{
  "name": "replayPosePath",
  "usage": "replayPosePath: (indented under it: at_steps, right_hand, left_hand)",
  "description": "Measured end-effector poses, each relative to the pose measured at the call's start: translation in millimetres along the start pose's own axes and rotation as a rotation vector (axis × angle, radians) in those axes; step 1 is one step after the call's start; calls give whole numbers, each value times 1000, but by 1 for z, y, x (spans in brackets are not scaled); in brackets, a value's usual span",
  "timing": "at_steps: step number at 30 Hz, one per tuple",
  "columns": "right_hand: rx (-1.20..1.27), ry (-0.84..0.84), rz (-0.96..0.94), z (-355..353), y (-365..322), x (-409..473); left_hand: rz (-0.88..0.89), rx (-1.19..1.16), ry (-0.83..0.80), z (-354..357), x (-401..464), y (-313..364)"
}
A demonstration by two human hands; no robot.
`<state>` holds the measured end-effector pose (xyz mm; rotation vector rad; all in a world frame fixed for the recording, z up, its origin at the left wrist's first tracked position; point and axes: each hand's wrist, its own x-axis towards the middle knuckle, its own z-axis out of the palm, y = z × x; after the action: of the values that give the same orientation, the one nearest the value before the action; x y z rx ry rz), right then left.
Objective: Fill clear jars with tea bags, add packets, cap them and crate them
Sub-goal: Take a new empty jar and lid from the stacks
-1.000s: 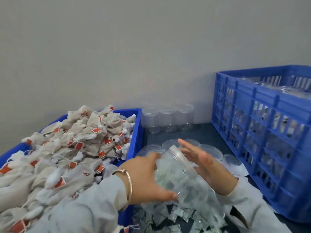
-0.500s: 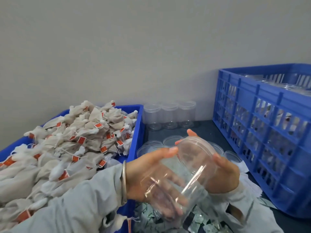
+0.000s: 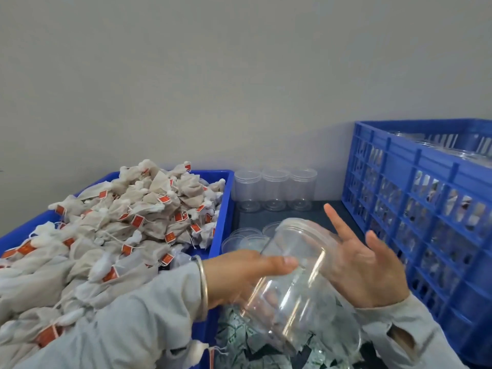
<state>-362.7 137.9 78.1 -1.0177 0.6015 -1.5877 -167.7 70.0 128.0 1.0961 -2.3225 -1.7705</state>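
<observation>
My left hand grips a clear jar, thumb on top and fingers seen through its wall underneath. The jar is tilted with its open mouth pointing up and away, and it looks empty. My right hand lies against the jar's right side with straight, spread fingers. A heap of tea bags with orange tags fills the blue tray on the left. Small green-and-white packets lie under the jar.
Three empty clear jars stand in a row by the wall. Several clear lids lie on the dark table behind my hands. A tall blue crate on the right holds capped jars.
The jar has come up off the packets and turned its mouth upward. My right hand slid from the jar's mouth to its side and spread its fingers.
</observation>
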Motion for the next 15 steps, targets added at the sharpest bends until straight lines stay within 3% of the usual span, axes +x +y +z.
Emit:
replayPosePath:
  at_steps: [4, 9, 11, 14, 15]
  right_hand:
    - [-462, 4, 150, -2, 0, 3]
    - [-651, 61, 16, -7, 9, 4]
    - [-636, 67, -45, -11, 13, 6]
    - [-228, 65, -116, -18, 11, 6]
    - [-147, 108, -143, -20, 10, 6]
  left_hand:
    - [171, 956, 548, 3, 6, -10]
    - [179, 964, 490, 5, 14, -16]
    - [87, 723, 361, 4, 11, -13]
    - [-14, -141, -110, 0, 4, -6]
    - [-16, -300, -182, -3, 3, -6]
